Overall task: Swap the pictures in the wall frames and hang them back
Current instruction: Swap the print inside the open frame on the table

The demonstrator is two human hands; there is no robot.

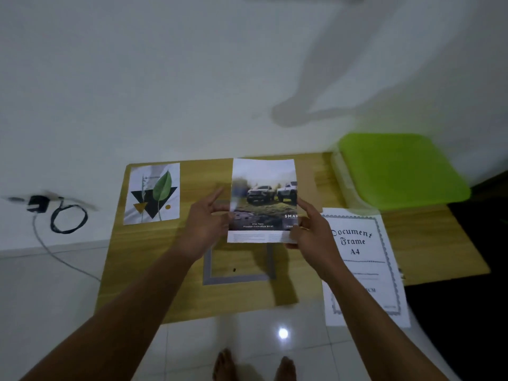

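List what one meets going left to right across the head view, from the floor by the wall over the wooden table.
black charger → leaf print → left hand → truck picture → right hand → Document Frame A4 sheet → green lid

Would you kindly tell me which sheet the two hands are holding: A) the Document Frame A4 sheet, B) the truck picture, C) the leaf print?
B: the left hand and right hand pinch the side edges of the truck picture, while the leaf print and the Document Frame A4 sheet lie on the table.
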